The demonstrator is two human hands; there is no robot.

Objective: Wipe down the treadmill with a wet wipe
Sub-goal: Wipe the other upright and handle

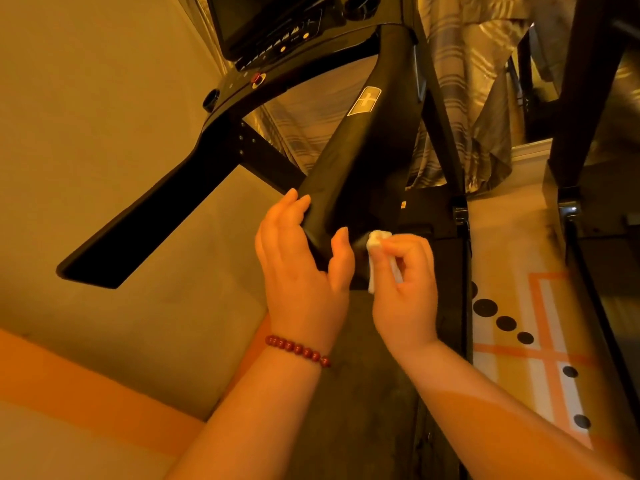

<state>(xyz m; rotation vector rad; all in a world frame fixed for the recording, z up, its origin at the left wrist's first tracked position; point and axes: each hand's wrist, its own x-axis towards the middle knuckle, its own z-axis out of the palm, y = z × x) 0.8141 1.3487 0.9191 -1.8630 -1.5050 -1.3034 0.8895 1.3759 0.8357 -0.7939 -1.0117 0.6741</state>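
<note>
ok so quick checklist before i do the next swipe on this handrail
1. Wipe secure in the right hand: ok, pinched in its fingers.
2. Wipe on the handrail: ok, it looks pressed to the near end.
3. Left hand steadying the handrail: ok, it rests on the end.
4. Wipe spread flat: not ok, it is bunched up.
5. Wipe wet enough: cannot tell.
6. Console wiped: cannot tell.

We get a heavy orange cast, dim overall. Black treadmill (346, 161) is crushed, barely any surface detail. Brightest glare sits on the curtain (460, 98) upper right. Wide-angle bends straight lines toward the edges; corners go soft, centre reads sharper.
</note>
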